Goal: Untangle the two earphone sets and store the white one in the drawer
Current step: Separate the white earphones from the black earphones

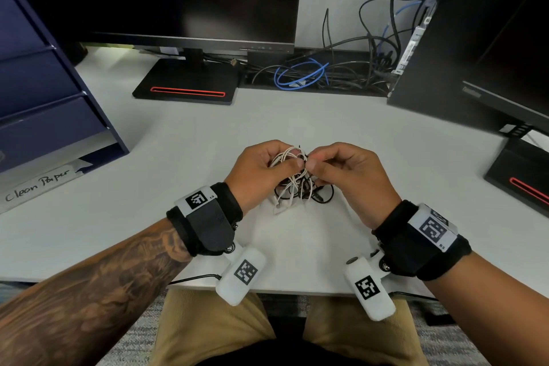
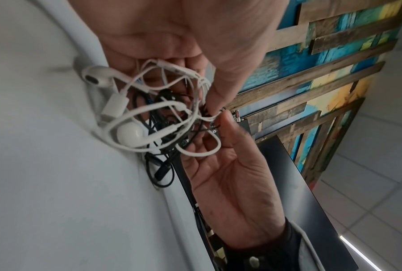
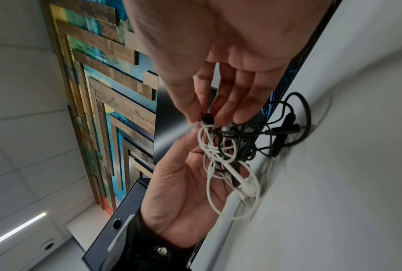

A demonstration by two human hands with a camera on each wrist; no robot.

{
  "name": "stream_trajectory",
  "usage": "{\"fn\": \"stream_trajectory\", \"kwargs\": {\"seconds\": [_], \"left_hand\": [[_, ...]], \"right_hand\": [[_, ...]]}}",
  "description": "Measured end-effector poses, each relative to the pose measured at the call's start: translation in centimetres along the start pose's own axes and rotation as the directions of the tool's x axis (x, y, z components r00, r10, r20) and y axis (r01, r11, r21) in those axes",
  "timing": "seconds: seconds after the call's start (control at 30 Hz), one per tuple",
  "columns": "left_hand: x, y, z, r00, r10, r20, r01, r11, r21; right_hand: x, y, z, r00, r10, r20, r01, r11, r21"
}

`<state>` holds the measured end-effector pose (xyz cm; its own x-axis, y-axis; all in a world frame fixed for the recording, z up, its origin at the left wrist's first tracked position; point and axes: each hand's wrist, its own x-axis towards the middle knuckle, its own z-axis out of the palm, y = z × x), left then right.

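The white earphones [image 1: 289,157] and the black earphones [image 1: 322,197] form one tangle at the middle of the white desk [image 1: 297,116]. My left hand [image 1: 294,162] grips the white loops at the top of the bundle, its thumb pressing the white cable [image 2: 204,86]. My right hand [image 1: 312,165] meets it there, with thumb and forefinger pinching a dark bit of the black earphones [image 3: 205,116]. The lower loops rest on the desk. White earbuds [image 2: 97,77] and the black plug [image 3: 285,126] hang free. The blue drawer unit [image 1: 44,92] stands at the left, its drawers closed.
A monitor on a black stand [image 1: 187,83] sits behind the hands, and a second monitor [image 1: 490,62] is at the right. Loose black and blue cables [image 1: 300,74] lie at the back. A taped label [image 1: 38,184] reads "Clean Paper".
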<state>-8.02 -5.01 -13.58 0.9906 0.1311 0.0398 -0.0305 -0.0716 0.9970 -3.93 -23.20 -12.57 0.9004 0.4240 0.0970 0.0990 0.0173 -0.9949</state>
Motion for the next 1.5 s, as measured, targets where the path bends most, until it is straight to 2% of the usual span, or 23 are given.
{"fn": "stream_trajectory", "kwargs": {"seconds": [0.2, 0.3, 0.5, 0.9, 1.17, 1.33, 1.5], "left_hand": [[0.0, 0.0, 0.1, 0.998, 0.043, -0.037, -0.041, 0.998, 0.042], [-0.1, 0.0, 0.2, 0.996, 0.066, -0.058, -0.061, 0.995, 0.080], [-0.3, 0.1, 0.4, 0.993, 0.117, -0.033, -0.111, 0.983, 0.143], [-0.3, 0.0, 0.4, 0.996, 0.084, 0.009, -0.084, 0.981, 0.176], [-0.3, 0.1, 0.5, 0.996, 0.077, -0.051, -0.070, 0.989, 0.128], [-0.8, 0.5, 0.7, 0.993, 0.112, -0.047, -0.107, 0.989, 0.107], [-0.7, 0.5, 0.8, 0.990, 0.103, -0.094, -0.090, 0.986, 0.139]], "right_hand": [[0.0, 0.1, 0.1, 1.000, -0.001, 0.014, 0.000, 0.999, 0.039], [0.1, 0.3, 0.2, 0.999, 0.016, 0.042, -0.016, 1.000, -0.003], [0.1, 0.4, 0.4, 0.999, 0.013, 0.041, -0.013, 1.000, -0.007], [0.1, 0.0, 0.6, 1.000, 0.003, -0.010, -0.003, 0.999, -0.035], [-0.1, -0.3, 0.5, 1.000, -0.003, -0.017, 0.003, 1.000, -0.031], [-0.5, -0.1, 0.9, 0.998, -0.016, 0.064, 0.023, 0.994, -0.105], [-0.3, -0.2, 0.7, 0.999, -0.021, 0.030, 0.023, 0.998, -0.055]]}}
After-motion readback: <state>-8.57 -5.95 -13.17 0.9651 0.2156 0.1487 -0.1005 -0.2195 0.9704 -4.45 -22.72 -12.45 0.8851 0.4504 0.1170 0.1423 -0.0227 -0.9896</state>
